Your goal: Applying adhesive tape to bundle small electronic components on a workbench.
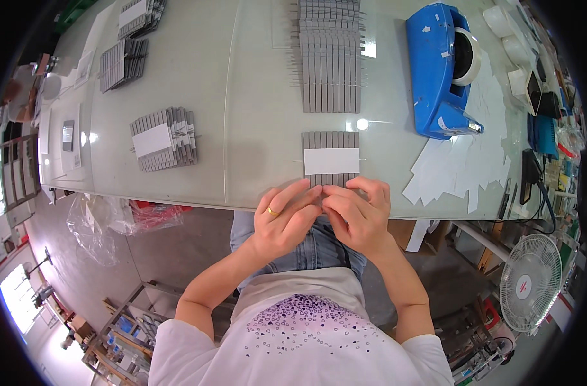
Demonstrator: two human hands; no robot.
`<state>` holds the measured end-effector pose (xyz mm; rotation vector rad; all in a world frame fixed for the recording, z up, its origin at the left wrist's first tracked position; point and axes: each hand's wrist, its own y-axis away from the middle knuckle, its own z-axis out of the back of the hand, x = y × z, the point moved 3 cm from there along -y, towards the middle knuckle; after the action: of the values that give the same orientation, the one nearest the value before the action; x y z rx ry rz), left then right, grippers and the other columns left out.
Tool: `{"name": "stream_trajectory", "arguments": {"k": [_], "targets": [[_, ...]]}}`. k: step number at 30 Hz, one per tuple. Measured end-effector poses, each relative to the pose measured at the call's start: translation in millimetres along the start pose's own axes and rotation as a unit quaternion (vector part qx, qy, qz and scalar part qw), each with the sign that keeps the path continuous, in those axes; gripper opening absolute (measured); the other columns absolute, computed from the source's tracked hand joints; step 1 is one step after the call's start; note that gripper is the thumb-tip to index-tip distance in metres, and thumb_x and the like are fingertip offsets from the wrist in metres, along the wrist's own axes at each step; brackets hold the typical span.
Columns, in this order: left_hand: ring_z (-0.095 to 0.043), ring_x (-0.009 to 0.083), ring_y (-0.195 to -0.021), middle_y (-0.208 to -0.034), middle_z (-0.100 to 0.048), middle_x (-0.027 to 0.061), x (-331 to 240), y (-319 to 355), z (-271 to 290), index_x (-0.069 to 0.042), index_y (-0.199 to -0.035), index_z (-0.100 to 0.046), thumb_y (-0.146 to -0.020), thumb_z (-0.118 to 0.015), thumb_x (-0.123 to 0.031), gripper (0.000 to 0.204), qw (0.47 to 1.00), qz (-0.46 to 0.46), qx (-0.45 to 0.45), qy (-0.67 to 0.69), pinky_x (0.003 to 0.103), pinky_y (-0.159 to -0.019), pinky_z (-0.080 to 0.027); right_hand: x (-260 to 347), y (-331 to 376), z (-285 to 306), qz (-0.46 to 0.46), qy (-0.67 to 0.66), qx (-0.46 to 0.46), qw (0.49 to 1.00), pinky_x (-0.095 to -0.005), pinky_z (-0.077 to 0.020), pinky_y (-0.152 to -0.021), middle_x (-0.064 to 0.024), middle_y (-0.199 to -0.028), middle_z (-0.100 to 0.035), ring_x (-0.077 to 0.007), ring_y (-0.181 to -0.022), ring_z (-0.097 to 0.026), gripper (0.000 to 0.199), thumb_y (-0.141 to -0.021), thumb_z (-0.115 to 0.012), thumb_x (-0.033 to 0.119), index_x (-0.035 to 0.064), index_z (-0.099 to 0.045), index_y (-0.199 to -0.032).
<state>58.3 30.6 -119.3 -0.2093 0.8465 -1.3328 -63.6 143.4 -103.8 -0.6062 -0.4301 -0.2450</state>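
Observation:
Just in front of me lies a small panel of grey strips (332, 179) set side by side, with a white paper label (332, 161) across its middle. Thin wire ends stick out at its left and right sides. My left hand (282, 219), a ring on one finger, is at the panel's near edge, its fingertips pinched together. Opposite it, my right hand (363, 215) also pinches, its fingertips meeting the left ones at the table edge. Whatever is between the fingertips is too small to make out.
Beyond the panel is a long stack of grey strip panels (331, 83). Labelled bundles (165, 139) lie at left. A blue tape dispenser (428, 71) holds a white roll at right, near white paper pieces (457, 164). A fan (531, 283) stands below the table's right side.

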Motion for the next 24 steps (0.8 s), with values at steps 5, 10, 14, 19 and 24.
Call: {"name": "stream_trajectory", "arguments": {"k": [5, 10, 14, 19, 24], "targets": [[-0.063, 0.0217, -0.115, -0.110, -0.075, 0.0019, 1, 1, -1, -0.013, -0.088, -0.060, -0.078, -0.075, -0.008, 0.019, 1.000, -0.003, 0.000, 0.001, 0.033, -0.080, -0.049, 0, 1, 0, 0.000, -0.001, 0.003, 1.000, -0.0388, -0.0406, -0.081, 0.0052, -0.101, -0.074, -0.0239, -0.096, -0.058, 0.022, -0.074, -0.078, 0.011, 0.0159, -0.064, -0.092], [-0.063, 0.0225, -0.116, -0.110, -0.075, 0.0024, -1, -1, 2, -0.013, -0.089, -0.061, -0.078, -0.077, -0.010, 0.019, 1.000, 0.003, 0.008, 0.013, 0.034, -0.084, -0.048, 1, 0, 7, -0.016, -0.025, -0.003, 1.000, -0.0370, -0.0414, -0.079, 0.0044, -0.100, -0.073, -0.0228, -0.092, -0.059, 0.023, -0.073, -0.080, 0.011, 0.0159, -0.066, -0.090], [-0.063, 0.0240, -0.117, -0.106, -0.077, 0.0015, 0, -4, 13, -0.014, -0.089, -0.064, -0.077, -0.081, -0.008, 0.022, 0.991, 0.094, 0.009, 0.099, 0.038, -0.088, -0.043, -2, 2, 28, -0.119, -0.078, -0.019, 0.990, -0.0338, -0.0453, -0.068, 0.0007, -0.087, -0.070, -0.0209, -0.082, -0.061, 0.023, -0.071, -0.082, 0.005, 0.0134, -0.070, -0.090], [-0.063, 0.0255, -0.118, -0.100, -0.078, 0.0003, 2, -12, 15, -0.013, -0.088, -0.064, -0.075, -0.083, -0.005, 0.024, 0.975, 0.172, -0.005, 0.143, 0.039, -0.089, -0.040, -10, 4, 34, -0.248, -0.148, -0.052, 0.956, -0.0302, -0.0450, -0.055, -0.0016, -0.073, -0.065, -0.0190, -0.069, -0.060, 0.019, -0.073, -0.083, 0.000, 0.0083, -0.072, -0.087], [-0.063, 0.0233, -0.119, -0.101, -0.078, 0.0000, -6, -21, 10, -0.013, -0.091, -0.063, -0.077, -0.082, -0.009, 0.024, 0.992, 0.094, 0.031, 0.084, 0.038, -0.090, -0.042, -19, 5, 35, -0.205, -0.097, -0.054, 0.972, -0.0305, -0.0439, -0.059, -0.0010, -0.078, -0.068, -0.0176, -0.072, -0.062, 0.019, -0.074, -0.083, 0.004, 0.0094, -0.072, -0.089]]}}
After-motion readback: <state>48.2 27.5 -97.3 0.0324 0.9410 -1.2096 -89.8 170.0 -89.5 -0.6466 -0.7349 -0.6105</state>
